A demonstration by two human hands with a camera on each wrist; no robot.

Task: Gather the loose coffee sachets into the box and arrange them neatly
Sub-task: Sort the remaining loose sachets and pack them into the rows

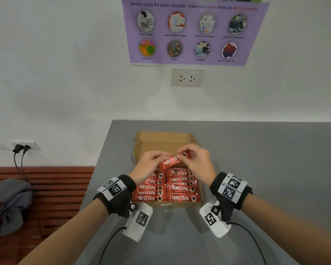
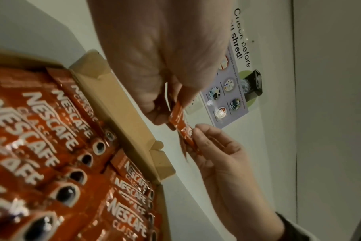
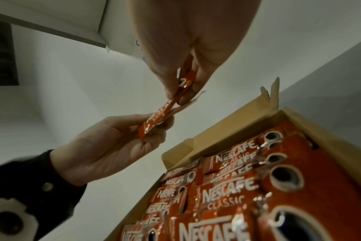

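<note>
Item: one red sachet (image 1: 172,162), pinched at its ends by left hand (image 1: 148,163) and right hand (image 1: 196,161), above box (image 1: 164,137) on grey worktop (image 1: 266,169). Box holds two rows of sachets (image 1: 180,188). Risk: slack pinch lets it land askew on the rows.

The head view is bright and evenly lit, with soft shadows on the grey tabletop (image 1: 256,159) beneath the wrists near its front edge; straight lines bow toward the frame's edges, and the poster (image 1: 191,31) text smears at its right end. Both wrist views are dimmer, warmer and grainy. Glare flecks the foil sachets (image 2: 58,146), and the nearest ones blur heavily, as does the close hand (image 3: 188,40).
</note>
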